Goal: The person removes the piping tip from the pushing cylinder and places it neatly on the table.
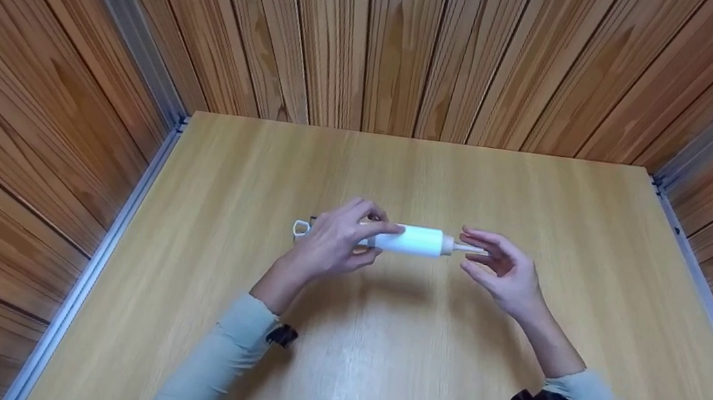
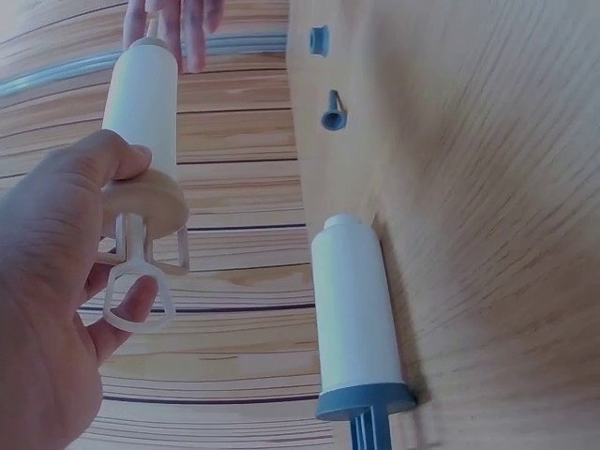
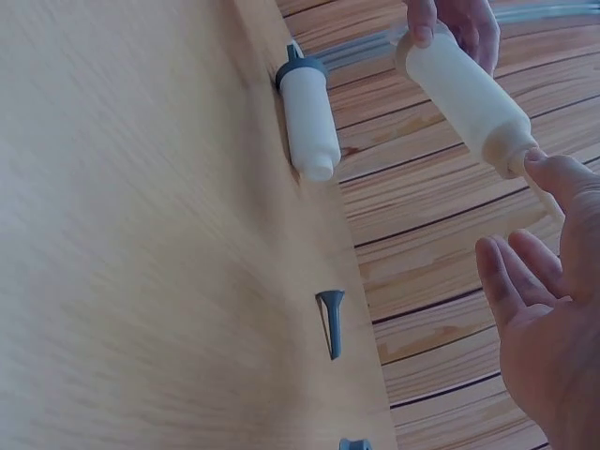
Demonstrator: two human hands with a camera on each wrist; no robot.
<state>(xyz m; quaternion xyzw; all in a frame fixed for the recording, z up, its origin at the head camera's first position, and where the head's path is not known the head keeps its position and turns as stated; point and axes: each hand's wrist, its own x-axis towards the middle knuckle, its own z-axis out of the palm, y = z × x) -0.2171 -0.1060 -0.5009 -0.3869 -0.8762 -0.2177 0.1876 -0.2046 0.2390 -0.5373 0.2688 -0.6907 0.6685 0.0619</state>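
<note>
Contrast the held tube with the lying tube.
The held tube is in the left hand; the lying tube rests on the table. The held tube's collar is pale; the lying tube's is blue. The held tube has a thin nozzle; the lying tube shows none. Both are mostly white.

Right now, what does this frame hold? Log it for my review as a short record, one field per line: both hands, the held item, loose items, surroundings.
Left hand: grips a white tube
Right hand: fingers apart around the tube's thin nozzle; contact unclear
Held tube: raised off the tabletop, nozzle toward the right hand, ring handle at the opposite end
Loose items: second white tube lying down, blue-grey flared piece, small blue-grey piece
Surroundings: wood-plank walls
</note>
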